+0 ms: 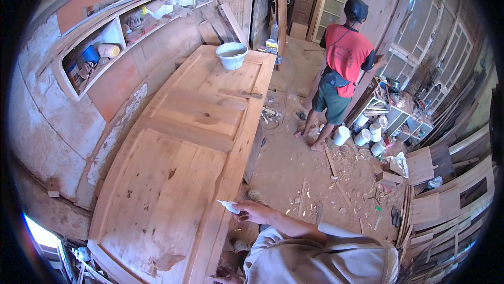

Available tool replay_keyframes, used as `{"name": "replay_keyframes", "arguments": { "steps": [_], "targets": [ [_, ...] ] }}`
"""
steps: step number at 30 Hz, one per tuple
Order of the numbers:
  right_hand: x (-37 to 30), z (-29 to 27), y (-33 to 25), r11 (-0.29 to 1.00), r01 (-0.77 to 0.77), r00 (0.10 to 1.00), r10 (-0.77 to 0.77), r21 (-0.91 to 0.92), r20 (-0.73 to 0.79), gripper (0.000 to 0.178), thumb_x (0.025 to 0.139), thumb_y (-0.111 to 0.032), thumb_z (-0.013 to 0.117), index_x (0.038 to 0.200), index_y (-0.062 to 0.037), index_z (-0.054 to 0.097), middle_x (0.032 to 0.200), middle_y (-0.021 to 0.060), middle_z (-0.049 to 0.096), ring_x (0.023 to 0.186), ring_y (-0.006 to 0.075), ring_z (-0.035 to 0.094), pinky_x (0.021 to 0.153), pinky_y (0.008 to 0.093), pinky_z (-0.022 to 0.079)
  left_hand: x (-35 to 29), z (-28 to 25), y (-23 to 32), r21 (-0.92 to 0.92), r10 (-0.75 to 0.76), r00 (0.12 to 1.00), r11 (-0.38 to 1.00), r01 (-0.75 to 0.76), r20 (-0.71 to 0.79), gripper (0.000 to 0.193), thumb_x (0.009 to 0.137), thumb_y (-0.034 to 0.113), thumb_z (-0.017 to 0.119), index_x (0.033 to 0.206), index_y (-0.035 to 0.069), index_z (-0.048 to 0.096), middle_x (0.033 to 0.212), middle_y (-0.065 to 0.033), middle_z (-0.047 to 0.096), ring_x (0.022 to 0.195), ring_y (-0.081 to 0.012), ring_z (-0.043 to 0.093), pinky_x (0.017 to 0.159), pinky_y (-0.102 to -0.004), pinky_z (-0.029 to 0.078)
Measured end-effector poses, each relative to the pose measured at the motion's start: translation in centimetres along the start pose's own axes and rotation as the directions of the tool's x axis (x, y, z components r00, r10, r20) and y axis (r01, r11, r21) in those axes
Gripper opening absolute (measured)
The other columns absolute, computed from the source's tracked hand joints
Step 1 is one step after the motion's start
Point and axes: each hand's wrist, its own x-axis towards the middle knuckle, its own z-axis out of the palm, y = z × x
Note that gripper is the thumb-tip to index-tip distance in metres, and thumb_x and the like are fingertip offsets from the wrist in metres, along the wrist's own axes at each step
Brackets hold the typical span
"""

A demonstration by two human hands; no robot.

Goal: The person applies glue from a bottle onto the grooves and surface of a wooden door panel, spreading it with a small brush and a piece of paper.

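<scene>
A small white squeeze bottle with a pointed nozzle [228,205] is in my right hand [251,212], its fingers closed around it. The tip points left, over the near edge of a wooden panel door [173,179] lying flat. Dark knots and stains mark the door's wood, and a light patch of dust shows at its near end. My left hand [226,275] is low by the same edge, dark and partly cut off by the frame; its fingers are unclear. Farther up the door lie a flat tool with a dark handle [251,94] and a whitish bucket [231,57].
A wall shelf [118,34] with cups and clutter runs along the left. Another person [345,58] in a red shirt stands beside an upright door [379,0]. White tubs [362,137], wood scraps and shavings lie on the floor. Timber frames [451,194] lean at right.
</scene>
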Motion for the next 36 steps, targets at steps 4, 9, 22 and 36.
{"name": "replay_keyframes", "arguments": {
  "steps": [4,9,22,36],
  "targets": [
    [0.9,0.0,-1.4,0.999,0.045,0.999,-0.045,-0.016,0.011,0.028,0.093,-0.033,0.06,0.112,-0.0113,0.06,0.098,-0.0016,0.063,0.082,0.0074,0.056,0.069,0.0253,0.048,0.7,1.6,1.1,0.095,0.01,0.999,0.995,-0.014,0.051,0.054,0.095,0.045,0.047,0.126,0.001,0.051,0.125,-0.0199,0.052,0.121,-0.0309,0.048,0.096,-0.0373,0.043],
    [0.6,-1.1,-2.8,0.998,0.06,0.998,-0.06,0.011,0.002,0.025,0.093,-0.031,0.06,0.108,-0.0113,0.06,0.093,-0.0002,0.062,0.082,0.0096,0.058,0.071,0.0255,0.048,2.3,4.2,2.1,0.208,0.016,0.993,0.977,-0.041,0.12,0.054,0.095,0.044,0.047,0.125,0.0,0.052,0.123,-0.021,0.054,0.119,-0.0319,0.05,0.096,-0.0378,0.043],
    [2.2,-9.7,-5.4,0.99,0.032,0.999,-0.029,0.134,-0.025,0.028,0.093,-0.031,0.061,0.111,-0.0095,0.06,0.095,0.0013,0.063,0.084,0.0101,0.059,0.072,0.0256,0.049,5.8,15.4,5.3,0.47,0.074,0.976,0.867,-0.166,0.206,0.053,0.094,0.044,0.047,0.121,-0.001,0.056,0.117,-0.0239,0.058,0.114,-0.0344,0.054,0.093,-0.0393,0.045],
    [-0.1,-26.9,-18.9,0.941,0.085,0.99,-0.043,0.328,-0.132,0.029,0.09,-0.03,0.063,0.109,-0.0081,0.058,0.091,0.0053,0.062,0.077,0.0162,0.057,0.069,0.0306,0.048,-2.7,13.3,-9.5,0.588,-0.007,0.961,0.79,0.174,-0.275,0.053,0.094,0.044,0.047,0.117,-0.003,0.059,0.11,-0.027,0.062,0.109,-0.037,0.059,0.091,-0.0409,0.047]
  ]
}}
